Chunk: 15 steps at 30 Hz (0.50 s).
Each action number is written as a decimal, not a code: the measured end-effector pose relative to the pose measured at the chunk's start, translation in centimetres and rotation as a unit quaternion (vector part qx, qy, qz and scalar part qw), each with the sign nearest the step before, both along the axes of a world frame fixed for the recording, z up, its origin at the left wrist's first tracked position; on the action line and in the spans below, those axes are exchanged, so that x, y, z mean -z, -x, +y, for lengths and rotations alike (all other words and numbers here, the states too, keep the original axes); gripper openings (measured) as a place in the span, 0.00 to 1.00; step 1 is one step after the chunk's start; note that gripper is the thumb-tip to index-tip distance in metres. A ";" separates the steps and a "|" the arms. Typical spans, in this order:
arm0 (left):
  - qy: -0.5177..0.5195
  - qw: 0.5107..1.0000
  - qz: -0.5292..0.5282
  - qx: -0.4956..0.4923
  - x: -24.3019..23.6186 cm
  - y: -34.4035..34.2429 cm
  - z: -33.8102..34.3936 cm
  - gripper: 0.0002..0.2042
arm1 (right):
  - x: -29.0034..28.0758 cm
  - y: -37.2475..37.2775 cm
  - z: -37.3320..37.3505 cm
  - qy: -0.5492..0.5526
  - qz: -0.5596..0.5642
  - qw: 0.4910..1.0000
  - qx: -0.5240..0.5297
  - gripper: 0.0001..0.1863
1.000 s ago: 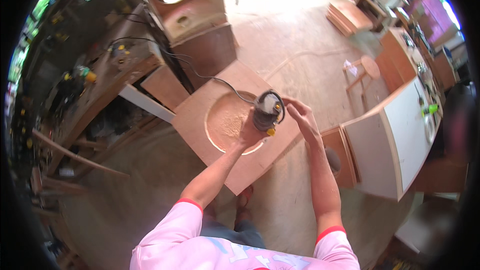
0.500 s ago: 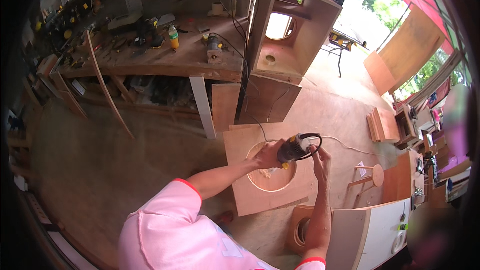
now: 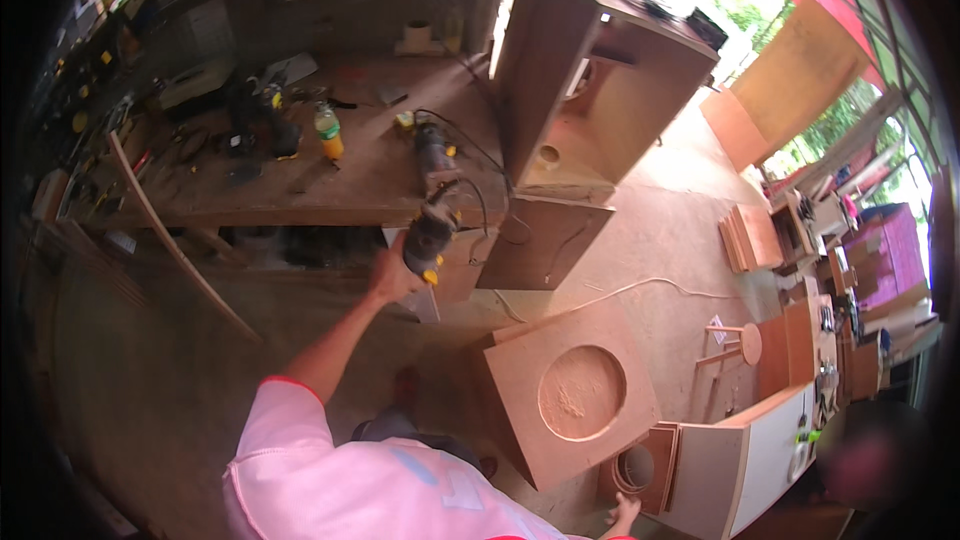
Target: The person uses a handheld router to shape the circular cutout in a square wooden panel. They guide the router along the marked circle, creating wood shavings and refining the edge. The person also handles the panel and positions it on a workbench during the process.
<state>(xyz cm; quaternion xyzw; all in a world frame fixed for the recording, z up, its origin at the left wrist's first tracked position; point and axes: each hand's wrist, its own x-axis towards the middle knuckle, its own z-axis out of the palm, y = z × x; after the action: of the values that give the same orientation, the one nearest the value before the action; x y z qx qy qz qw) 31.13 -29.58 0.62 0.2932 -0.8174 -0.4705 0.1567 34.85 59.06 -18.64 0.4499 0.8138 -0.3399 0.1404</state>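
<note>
A power tool (image 3: 432, 238) is held in the left hand (image 3: 396, 279) near the worktop (image 3: 370, 183); a round recess (image 3: 597, 380) is already cut in the wooden panel (image 3: 520, 375), shavings (image 3: 569, 403) uncleared. Whether anything is gripped by the right hand (image 3: 623, 513) cannot be told.

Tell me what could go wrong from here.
The black-and-yellow power tool, held by the left hand alone, might slip or knock the grey-and-black power tool just beyond it on the brown wooden workbench. The upright green-and-yellow bottle on that bench could tip if bumped.
</note>
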 end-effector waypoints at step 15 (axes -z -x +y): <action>-0.170 0.964 -0.204 -0.025 4.0 7.5 -28.2 0.25 | -2.0 -16.0 -25.0 0.185 -0.060 0.978 0.081 0.21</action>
<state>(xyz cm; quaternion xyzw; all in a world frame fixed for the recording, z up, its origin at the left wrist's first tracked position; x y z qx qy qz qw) 23.61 -57.74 -3.37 0.4256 -0.7321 -0.5291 -0.0538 50.89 34.01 -16.63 0.5002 0.6879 -0.4673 0.2413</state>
